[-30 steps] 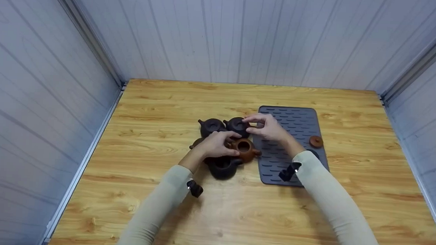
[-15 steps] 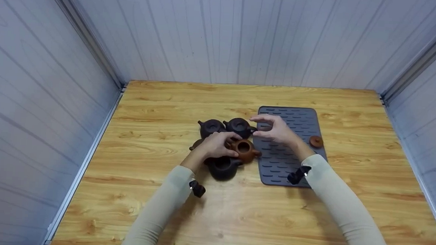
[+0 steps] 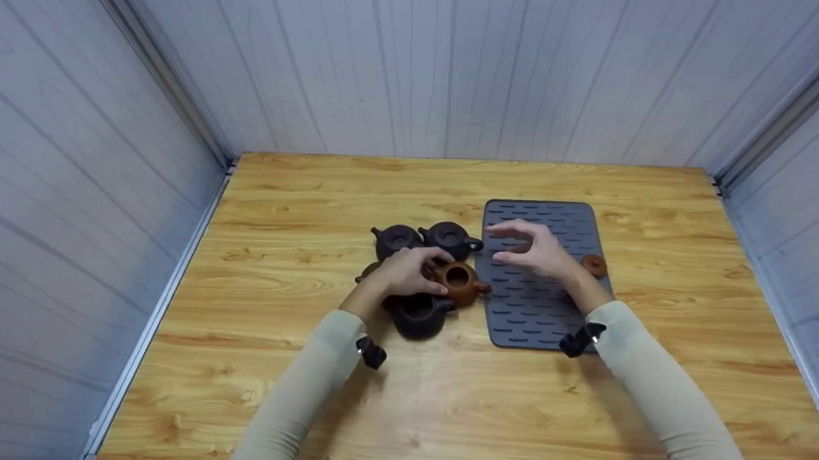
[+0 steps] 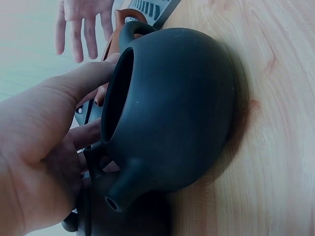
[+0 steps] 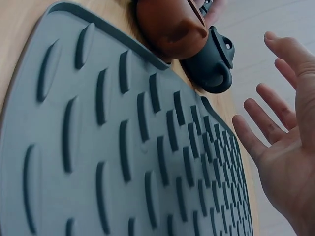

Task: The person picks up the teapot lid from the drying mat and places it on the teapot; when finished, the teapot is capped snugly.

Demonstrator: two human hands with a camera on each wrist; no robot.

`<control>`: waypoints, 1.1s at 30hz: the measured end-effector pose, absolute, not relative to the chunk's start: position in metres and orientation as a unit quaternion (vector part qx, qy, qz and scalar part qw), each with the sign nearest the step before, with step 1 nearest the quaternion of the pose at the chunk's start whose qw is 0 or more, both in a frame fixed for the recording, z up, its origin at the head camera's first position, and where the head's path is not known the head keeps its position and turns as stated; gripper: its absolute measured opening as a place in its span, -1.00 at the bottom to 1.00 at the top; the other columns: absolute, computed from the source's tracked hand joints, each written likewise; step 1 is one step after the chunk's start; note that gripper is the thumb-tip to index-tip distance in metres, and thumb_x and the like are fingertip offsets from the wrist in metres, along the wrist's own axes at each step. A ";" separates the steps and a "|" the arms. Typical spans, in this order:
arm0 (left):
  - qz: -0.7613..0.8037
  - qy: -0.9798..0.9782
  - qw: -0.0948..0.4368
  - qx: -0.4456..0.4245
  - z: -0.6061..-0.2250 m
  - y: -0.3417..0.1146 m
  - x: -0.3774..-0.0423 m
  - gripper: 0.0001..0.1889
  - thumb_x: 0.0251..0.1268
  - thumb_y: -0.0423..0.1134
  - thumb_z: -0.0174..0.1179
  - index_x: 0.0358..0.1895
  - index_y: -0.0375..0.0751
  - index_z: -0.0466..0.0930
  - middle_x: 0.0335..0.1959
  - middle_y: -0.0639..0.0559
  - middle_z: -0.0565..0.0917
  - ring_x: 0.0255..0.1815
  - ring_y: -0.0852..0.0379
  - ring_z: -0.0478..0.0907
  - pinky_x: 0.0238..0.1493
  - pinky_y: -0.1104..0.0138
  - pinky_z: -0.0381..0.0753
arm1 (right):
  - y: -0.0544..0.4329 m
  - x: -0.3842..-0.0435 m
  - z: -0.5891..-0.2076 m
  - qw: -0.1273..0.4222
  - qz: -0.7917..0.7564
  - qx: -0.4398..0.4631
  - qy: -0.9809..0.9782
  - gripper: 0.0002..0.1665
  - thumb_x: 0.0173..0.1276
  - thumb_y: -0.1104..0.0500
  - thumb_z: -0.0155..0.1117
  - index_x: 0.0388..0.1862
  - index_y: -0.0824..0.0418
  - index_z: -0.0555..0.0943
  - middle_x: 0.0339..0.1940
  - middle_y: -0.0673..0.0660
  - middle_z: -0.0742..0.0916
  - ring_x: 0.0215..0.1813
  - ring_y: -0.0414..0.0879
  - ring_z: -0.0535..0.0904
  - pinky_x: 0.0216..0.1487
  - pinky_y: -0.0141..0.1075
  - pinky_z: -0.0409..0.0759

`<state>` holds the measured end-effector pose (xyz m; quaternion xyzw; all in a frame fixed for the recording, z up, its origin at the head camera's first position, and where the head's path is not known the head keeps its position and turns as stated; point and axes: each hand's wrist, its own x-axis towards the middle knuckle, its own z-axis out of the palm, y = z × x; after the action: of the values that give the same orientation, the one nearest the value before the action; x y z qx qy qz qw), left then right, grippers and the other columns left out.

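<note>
My left hand (image 3: 407, 272) curls over the left side of the lidless brown teapot (image 3: 468, 295), thumb on the near side and fingers on the far side. In the left wrist view, a lidless black teapot (image 4: 182, 103) stands in front of that hand and hides much of the brown one. My right hand (image 3: 538, 252) hovers over the grey mat with fingers parted and nothing between them. Nearest to it is a lidded black teapot (image 3: 449, 239), its handle pointing toward the mat. A second lidded dark teapot (image 3: 396, 240) stands to its left.
The grey ridged mat (image 3: 516, 330) lies right of the teapots, with a brown lid (image 3: 594, 265) near its right edge. Another brownish pot (image 3: 367, 270) is mostly hidden behind my left hand. Pale panel walls (image 3: 417, 83) enclose the table's back and sides.
My right hand has let go of the lidded black teapot and drawn back to the right over the mat, leaving its handle in view. My left hand has barely moved.
</note>
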<state>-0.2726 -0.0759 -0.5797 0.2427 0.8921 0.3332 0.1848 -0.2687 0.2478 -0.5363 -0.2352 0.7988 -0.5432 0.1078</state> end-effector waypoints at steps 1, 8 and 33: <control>0.333 0.891 0.186 0.244 -0.579 -0.076 -0.272 -0.39 0.35 0.09 0.65 0.43 0.25 0.69 0.27 0.04 0.87 0.34 0.04 0.79 0.43 0.02 0.71 | 0.250 -0.268 -0.537 0.107 -0.544 -0.233 0.799 -0.34 0.52 0.32 0.55 0.54 0.40 0.61 0.57 0.40 0.66 0.62 0.38 0.58 0.45 0.07 0.75; 0.329 0.891 0.194 0.247 -0.552 -0.074 -0.260 -0.41 0.40 0.02 0.62 0.45 0.15 0.69 0.29 -0.05 0.86 0.36 -0.04 0.79 0.43 0.00 0.70 | 0.266 -0.263 -0.537 0.077 -0.524 -0.227 0.818 -0.40 0.52 0.32 0.54 0.49 0.37 0.66 0.51 0.35 0.71 0.55 0.23 0.65 0.46 0.17 0.73; 0.367 0.875 0.202 0.243 -0.588 -0.073 -0.284 -0.41 0.27 0.10 0.70 0.35 0.34 0.73 0.24 0.04 0.88 0.34 0.00 0.80 0.45 -0.05 0.69 | 0.332 -0.246 -0.537 0.026 -0.523 -0.163 0.836 -0.46 0.53 0.33 0.54 0.44 0.40 0.69 0.40 0.21 0.78 0.34 -0.43 0.68 0.35 -0.39 0.73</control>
<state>-0.2835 -0.0734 -0.5882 0.2434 0.8747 0.3669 0.2023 -0.2457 0.3319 -0.5366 -0.1631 0.8363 -0.5228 0.0262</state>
